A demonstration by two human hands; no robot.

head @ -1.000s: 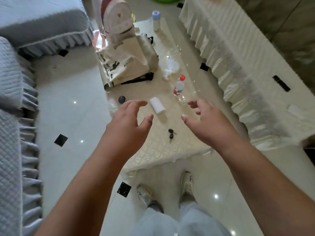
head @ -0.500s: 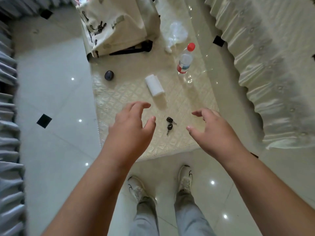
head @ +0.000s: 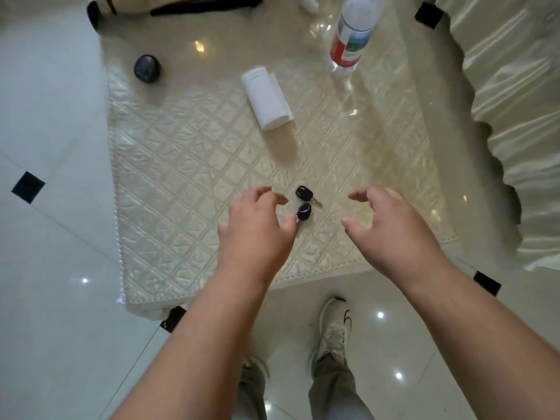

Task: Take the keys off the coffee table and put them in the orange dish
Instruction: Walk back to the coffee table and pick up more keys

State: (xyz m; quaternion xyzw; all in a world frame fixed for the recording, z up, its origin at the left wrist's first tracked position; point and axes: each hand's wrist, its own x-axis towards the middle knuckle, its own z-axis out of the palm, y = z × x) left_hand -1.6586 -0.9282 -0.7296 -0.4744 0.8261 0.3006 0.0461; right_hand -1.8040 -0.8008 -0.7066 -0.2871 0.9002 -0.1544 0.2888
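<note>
Black keys [head: 304, 203] lie between my hands, nearer my left hand [head: 254, 231].
Left thumb almost touching them; right hand [head: 391, 228] spread wide, both holding nothing.

The coffee table [head: 188, 165] is covered by a quilted cream cloth with a satin sheen, stitched in a diamond pattern and edged with a beaded trim. The keys [head: 304, 203] are seen to have glossy black plastic heads and a bright metal blade. A rolled white cloth [head: 266, 98] looks matt and soft. The bottle [head: 348, 40] is of clear plastic with a printed label. A shiny black pebble-like object [head: 147, 68] is smooth. The floor [head: 54, 116] is of polished, reflective tile.
</note>
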